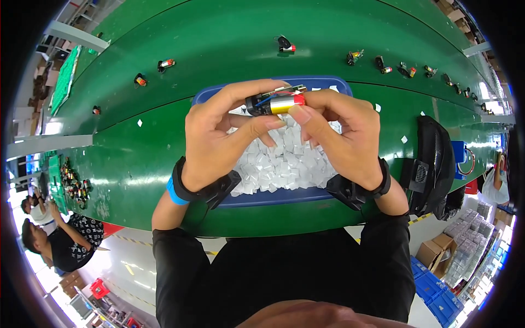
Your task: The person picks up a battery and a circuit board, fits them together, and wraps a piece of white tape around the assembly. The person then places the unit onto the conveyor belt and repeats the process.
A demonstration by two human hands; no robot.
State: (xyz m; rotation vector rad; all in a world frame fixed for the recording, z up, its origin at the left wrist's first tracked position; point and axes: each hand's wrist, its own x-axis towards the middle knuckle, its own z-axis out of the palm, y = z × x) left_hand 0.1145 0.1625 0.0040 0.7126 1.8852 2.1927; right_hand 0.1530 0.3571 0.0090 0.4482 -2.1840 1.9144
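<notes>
Both hands are raised over a blue tray (pixel 273 199) heaped with small white square pieces (pixel 284 164). Between them is a small battery assembly (pixel 283 104), a silver and yellow cylinder with a red end, thin wires, a circuit board and a black plastic part. My left hand (pixel 216 128) grips it by the black part, thumb below and fingers above. The thumb and forefinger of my right hand (pixel 347 123) close on the red end. Whether a white piece is pinched there too is hidden by the fingertips.
Similar battery assemblies (pixel 285 45) lie spread along the green bench (pixel 131 164), with a pile of them (pixel 75 183) at the far left. A black bag (pixel 435 164) and a blue box (pixel 462 159) stand at the right. Co-workers (pixel 65 238) sit at the left.
</notes>
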